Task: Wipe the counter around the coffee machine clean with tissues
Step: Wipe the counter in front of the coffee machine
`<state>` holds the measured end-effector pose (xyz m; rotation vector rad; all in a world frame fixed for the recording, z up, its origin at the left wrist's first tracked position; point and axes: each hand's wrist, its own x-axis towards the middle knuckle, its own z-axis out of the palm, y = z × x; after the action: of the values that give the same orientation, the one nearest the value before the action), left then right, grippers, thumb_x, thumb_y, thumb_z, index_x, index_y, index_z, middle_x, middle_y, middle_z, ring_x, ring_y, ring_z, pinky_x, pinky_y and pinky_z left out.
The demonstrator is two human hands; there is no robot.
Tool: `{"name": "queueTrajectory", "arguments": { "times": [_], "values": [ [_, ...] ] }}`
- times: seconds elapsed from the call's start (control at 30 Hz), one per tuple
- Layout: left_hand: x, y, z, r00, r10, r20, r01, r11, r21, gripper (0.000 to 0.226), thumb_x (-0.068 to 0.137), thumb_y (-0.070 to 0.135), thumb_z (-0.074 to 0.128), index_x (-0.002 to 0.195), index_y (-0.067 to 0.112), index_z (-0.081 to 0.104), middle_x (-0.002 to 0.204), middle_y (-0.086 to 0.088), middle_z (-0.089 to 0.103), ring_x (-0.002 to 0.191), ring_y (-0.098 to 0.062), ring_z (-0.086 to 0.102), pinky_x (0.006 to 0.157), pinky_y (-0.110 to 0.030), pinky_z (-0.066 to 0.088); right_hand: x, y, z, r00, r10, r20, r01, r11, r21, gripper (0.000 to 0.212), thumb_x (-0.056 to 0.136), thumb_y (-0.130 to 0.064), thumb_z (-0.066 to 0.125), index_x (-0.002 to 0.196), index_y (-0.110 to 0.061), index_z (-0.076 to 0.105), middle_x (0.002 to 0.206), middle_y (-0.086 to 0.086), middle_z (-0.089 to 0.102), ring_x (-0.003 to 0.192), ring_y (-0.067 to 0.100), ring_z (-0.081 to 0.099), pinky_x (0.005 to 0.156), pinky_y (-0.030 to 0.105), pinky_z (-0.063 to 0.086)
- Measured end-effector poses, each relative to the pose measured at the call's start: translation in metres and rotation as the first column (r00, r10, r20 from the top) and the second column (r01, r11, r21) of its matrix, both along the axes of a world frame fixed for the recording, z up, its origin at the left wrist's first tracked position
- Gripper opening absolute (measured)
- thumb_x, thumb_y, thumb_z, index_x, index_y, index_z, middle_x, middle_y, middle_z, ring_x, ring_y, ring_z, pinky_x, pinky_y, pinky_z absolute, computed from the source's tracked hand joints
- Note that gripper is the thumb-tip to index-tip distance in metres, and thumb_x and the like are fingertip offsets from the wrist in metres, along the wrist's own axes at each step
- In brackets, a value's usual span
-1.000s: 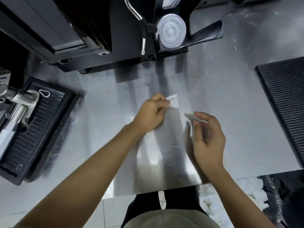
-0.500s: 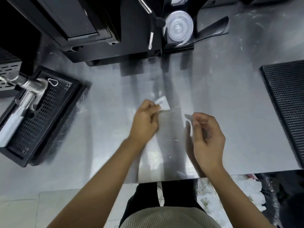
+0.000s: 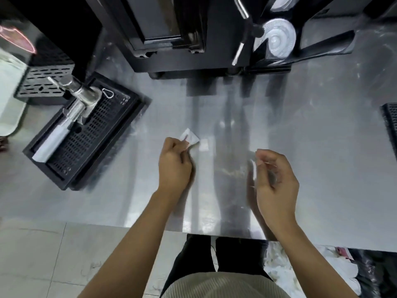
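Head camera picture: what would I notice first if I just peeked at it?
Two bare hands over the shiny steel counter catch the eye first. The left hand pinches a small white tissue in the middle, and the right hand hovers curled beside it, too blurred to tell if it holds anything. Behind them stands the big black coffee machine, and at the left lies a black drip tray with a silver metal fitting over it.

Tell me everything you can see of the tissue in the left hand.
The tissue is a small white wad, thin and papery, folded or crumpled into a rough wedge. Only its far end shows, poking out past the curled fingers of the left hand, which pinches it. It sits low on the steel counter and seems to touch the surface; a pale reflection lies just to its right. Any dirt on it is too small to tell.
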<state>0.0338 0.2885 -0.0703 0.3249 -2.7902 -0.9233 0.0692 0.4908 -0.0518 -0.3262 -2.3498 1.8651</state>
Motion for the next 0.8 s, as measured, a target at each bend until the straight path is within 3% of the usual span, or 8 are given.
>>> {"name": "queueTrajectory", "arguments": {
  "times": [0.07,0.1,0.17,0.23,0.33,0.53,0.7,0.8],
  "values": [
    [0.010,0.016,0.001,0.992,-0.124,-0.009,0.125,0.990,0.065,0.019,0.088,-0.007,0.054,0.095,-0.002,0.070,0.090,-0.008,0.055,0.081,-0.009,0.056,0.078,0.003,0.034,-0.001,-0.007,0.000,0.999,0.032,-0.002,-0.032,0.999,-0.001,0.024,0.096,0.002,0.053,0.114,-0.009,0.064,0.110,-0.004,0.066,0.105,0.005,0.061,0.091,0.013,0.046],
    [0.013,0.015,0.004,0.994,-0.109,-0.009,0.109,0.988,0.111,0.017,0.089,-0.006,0.055,0.093,-0.001,0.071,0.089,-0.006,0.056,0.079,-0.008,0.056,0.078,0.002,0.035,-0.002,-0.009,0.001,0.999,0.050,-0.004,-0.050,0.999,0.001,0.024,0.096,0.002,0.053,0.114,-0.009,0.064,0.110,-0.004,0.066,0.104,0.005,0.061,0.090,0.012,0.045],
    [0.013,-0.002,0.013,0.996,0.088,-0.016,-0.084,0.982,0.170,0.015,0.090,-0.001,0.057,0.093,0.001,0.071,0.090,0.000,0.055,0.078,-0.007,0.056,0.076,0.000,0.036,-0.005,-0.013,0.003,0.997,0.074,-0.006,-0.074,0.997,0.007,0.023,0.096,0.001,0.053,0.114,-0.010,0.064,0.109,-0.004,0.066,0.103,0.004,0.061,0.089,0.010,0.044],
    [0.014,-0.034,0.021,0.943,0.333,-0.020,-0.325,0.931,0.168,0.018,0.092,0.003,0.054,0.102,-0.001,0.069,0.097,0.000,0.054,0.084,-0.010,0.054,0.074,0.002,0.034,-0.009,-0.019,0.005,0.997,0.079,-0.004,-0.079,0.997,-0.004,0.021,0.096,-0.001,0.054,0.112,-0.011,0.064,0.108,-0.006,0.066,0.101,0.003,0.061,0.088,0.009,0.043],
    [0.015,-0.077,0.022,0.883,0.469,-0.011,-0.467,0.882,0.068,0.022,0.095,0.006,0.051,0.102,-0.009,0.065,0.102,-0.008,0.053,0.090,-0.018,0.055,0.076,-0.005,0.031,-0.019,-0.038,0.007,0.993,0.120,0.004,-0.119,0.993,-0.024,0.018,0.097,-0.003,0.054,0.110,-0.011,0.064,0.107,-0.008,0.065,0.102,0.002,0.060,0.092,0.013,0.045],
    [0.007,-0.108,0.012,0.873,0.485,-0.044,-0.485,0.874,0.005,0.025,0.096,0.007,0.048,0.108,-0.002,0.067,0.096,0.001,0.046,0.082,-0.008,0.044,0.078,-0.010,0.036,-0.061,-0.111,0.016,0.927,0.373,0.044,-0.369,0.926,-0.074,0.023,0.097,-0.008,0.055,0.119,-0.015,0.058,0.117,-0.004,0.063,0.109,0.007,0.059,0.097,0.018,0.046],
    [0.001,-0.123,0.004,0.898,0.441,0.002,-0.440,0.897,-0.024,0.027,0.094,0.005,0.049,0.113,0.001,0.067,0.089,0.001,0.047,0.073,-0.009,0.045,0.072,-0.006,0.031,-0.112,-0.187,0.011,0.842,0.498,0.210,-0.475,0.867,-0.149,0.032,0.098,-0.013,0.053,0.130,-0.013,0.052,0.129,0.002,0.059,0.111,0.008,0.056,0.096,0.016,0.043],
    [-0.002,-0.126,0.005,0.919,0.395,0.006,-0.394,0.919,-0.018,0.029,0.092,0.003,0.049,0.116,0.005,0.066,0.087,0.000,0.048,0.073,-0.013,0.047,0.072,-0.016,0.038,-0.137,-0.222,0.003,0.817,0.512,0.266,-0.489,0.859,-0.152,0.034,0.100,-0.024,0.051,0.133,-0.013,0.050,0.132,0.002,0.058,0.117,0.011,0.055,0.107,0.030,0.042]
  ]
}}
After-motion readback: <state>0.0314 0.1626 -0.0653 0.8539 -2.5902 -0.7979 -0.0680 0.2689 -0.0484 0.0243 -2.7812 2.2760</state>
